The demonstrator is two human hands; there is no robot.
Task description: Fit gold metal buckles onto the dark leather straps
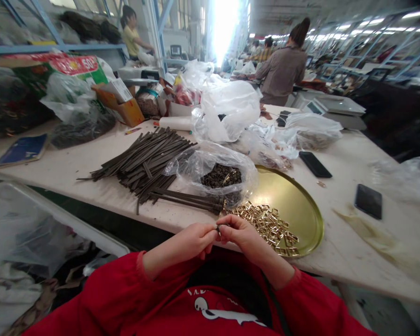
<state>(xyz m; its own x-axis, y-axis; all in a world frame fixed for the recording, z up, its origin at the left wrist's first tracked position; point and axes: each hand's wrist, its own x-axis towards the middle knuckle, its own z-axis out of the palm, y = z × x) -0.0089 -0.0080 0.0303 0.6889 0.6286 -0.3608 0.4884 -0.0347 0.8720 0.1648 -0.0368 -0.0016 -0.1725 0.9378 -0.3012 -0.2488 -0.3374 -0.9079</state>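
Note:
My left hand (199,237) and my right hand (238,233) meet at the table's front edge, fingertips pinched together. Between them is a small dark piece (218,228), mostly covered by the fingers, so its exact kind does not show. Just beyond my right hand, a heap of gold-coloured metal buckles (266,221) lies on a round golden tray (301,205). A clear plastic bag of small dark loops (221,177) sits open behind my hands. Several dark straps (189,199) lie side by side left of the buckles, their ends reaching toward the heap.
A large pile of dark strips (147,161) covers the table's left middle. Plastic bags (231,107) stand behind it. Two phones, one black (315,164) and another (368,201), lie at right. A scale (331,106) and a blue notebook (21,150) are farther off. A person (282,70) stands beyond.

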